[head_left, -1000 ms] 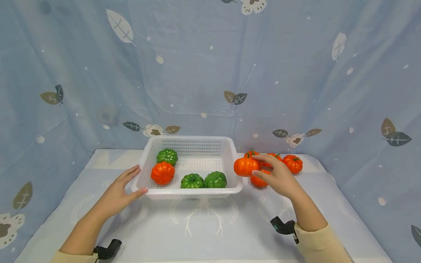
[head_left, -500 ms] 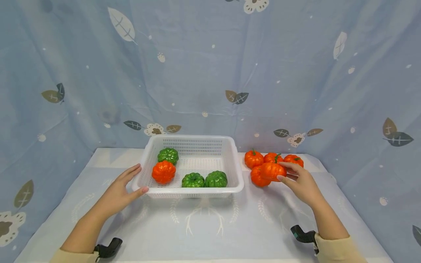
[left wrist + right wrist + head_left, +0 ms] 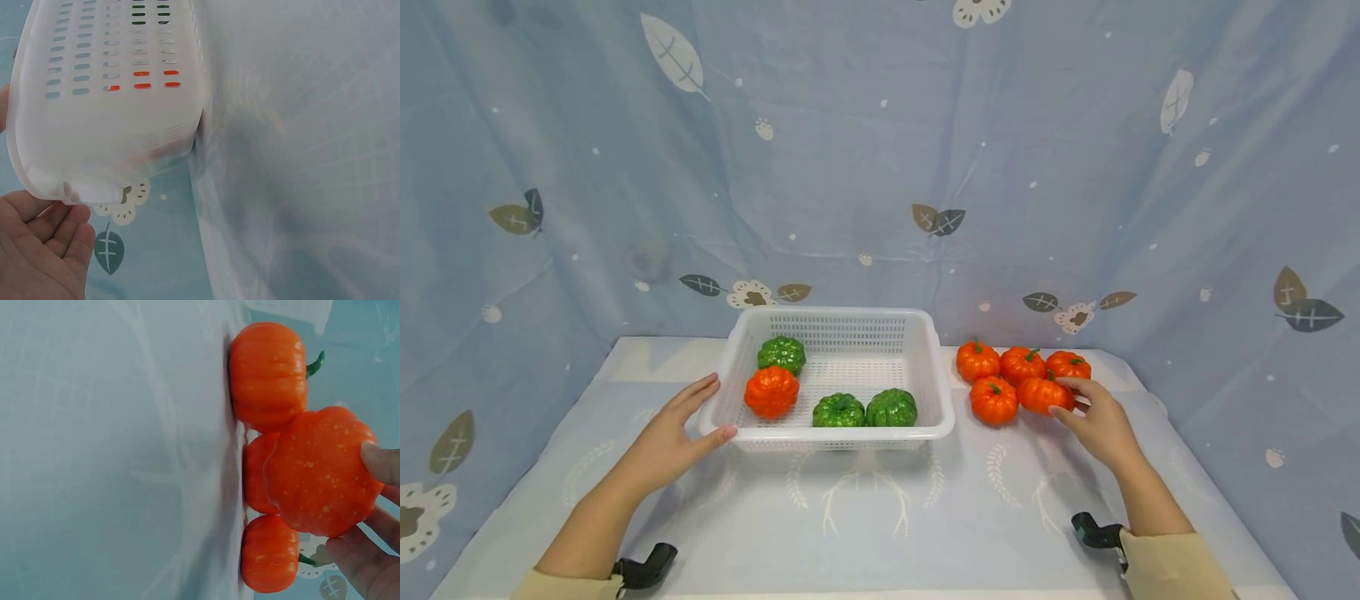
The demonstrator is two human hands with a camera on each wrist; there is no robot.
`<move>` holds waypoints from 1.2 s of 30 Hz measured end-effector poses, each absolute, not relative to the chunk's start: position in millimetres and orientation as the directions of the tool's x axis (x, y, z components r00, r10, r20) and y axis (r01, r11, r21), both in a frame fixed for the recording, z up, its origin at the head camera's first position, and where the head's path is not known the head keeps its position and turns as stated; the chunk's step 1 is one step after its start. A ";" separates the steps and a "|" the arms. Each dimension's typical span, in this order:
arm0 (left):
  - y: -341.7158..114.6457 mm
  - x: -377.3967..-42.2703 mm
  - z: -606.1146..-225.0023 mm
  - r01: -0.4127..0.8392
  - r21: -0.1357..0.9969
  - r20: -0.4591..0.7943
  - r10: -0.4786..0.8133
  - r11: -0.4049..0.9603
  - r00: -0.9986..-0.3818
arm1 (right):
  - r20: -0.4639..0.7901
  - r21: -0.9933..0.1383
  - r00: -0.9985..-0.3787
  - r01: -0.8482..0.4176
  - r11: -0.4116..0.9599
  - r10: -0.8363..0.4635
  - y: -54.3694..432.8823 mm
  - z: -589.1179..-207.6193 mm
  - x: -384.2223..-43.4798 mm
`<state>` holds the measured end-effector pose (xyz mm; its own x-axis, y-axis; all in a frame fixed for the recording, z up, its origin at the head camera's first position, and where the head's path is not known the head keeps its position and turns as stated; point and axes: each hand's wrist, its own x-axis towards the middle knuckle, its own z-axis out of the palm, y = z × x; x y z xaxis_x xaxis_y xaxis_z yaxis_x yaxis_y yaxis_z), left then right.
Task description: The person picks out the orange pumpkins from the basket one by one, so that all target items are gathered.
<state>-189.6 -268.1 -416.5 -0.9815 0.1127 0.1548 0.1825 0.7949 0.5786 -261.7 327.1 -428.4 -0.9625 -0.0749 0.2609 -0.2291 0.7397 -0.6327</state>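
My right hand (image 3: 1097, 422) holds a small orange pumpkin (image 3: 1043, 397) between thumb and fingers, at the front right of a group of similar pumpkins. In the right wrist view, the held pumpkin (image 3: 322, 475) is tilted with its speckled, stemless side toward the camera. My left hand (image 3: 673, 442) is at the left end of a white slotted basket (image 3: 842, 435), fingers spread along the rim and thumb at the front corner. The left wrist view shows fingers (image 3: 62, 228) right at the rim. Inside the basket are one orange pumpkin (image 3: 772, 392) and three green ones (image 3: 782, 356).
Several orange pumpkins (image 3: 977, 362) stand close together right of the basket, stems mostly up. A pale patterned cloth covers the table (image 3: 865, 533). A blue printed curtain (image 3: 865, 150) hangs behind and at both sides.
My right hand has carried the orange pumpkin from beside the basket's right rim rightward and down to the front right of the group. The left hand has stayed at the basket.
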 end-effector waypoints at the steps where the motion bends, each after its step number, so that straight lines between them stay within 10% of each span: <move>1: -268.3 -189.4 -416.7 0.185 0.581 0.157 0.114 0.793 -0.981 | 0.265 -0.631 -0.961 -0.230 0.741 -0.072 327.7 -429.9 -263.1; 36: -268.7 -188.5 -418.1 0.185 0.577 0.163 0.111 0.796 -0.980 | 0.001 -0.662 -0.999 -0.040 0.748 -0.052 340.9 -440.2 -270.0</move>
